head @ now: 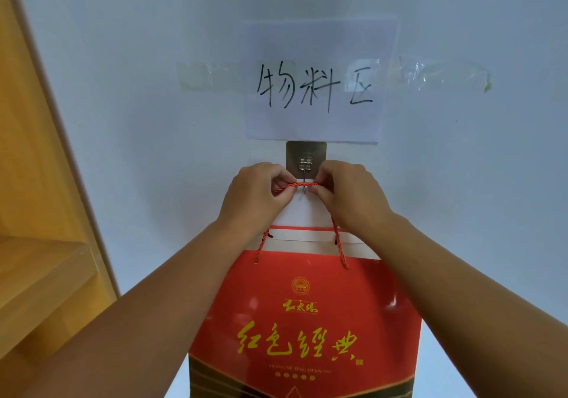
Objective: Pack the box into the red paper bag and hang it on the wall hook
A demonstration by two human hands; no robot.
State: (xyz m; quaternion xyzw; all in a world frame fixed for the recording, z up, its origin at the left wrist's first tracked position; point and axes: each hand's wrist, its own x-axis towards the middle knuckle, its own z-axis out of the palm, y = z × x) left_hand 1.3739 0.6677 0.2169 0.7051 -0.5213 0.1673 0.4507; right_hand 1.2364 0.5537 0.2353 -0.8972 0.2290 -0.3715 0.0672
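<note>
The red paper bag (pixel 307 321) with gold lettering hangs against the white wall, its white-lined mouth just below my hands. Its red cord handle (pixel 295 186) runs across the metal wall hook (pixel 305 167), which sits on a square adhesive plate. My left hand (pixel 255 195) pinches the cord just left of the hook. My right hand (pixel 347 196) pinches it just right of the hook. The box is not visible; the bag's inside is hidden from this angle.
A white paper sign (pixel 313 90) with black handwritten characters is taped to the wall above the hook. A wooden shelf unit (pixel 37 213) stands along the left side, close to my left forearm.
</note>
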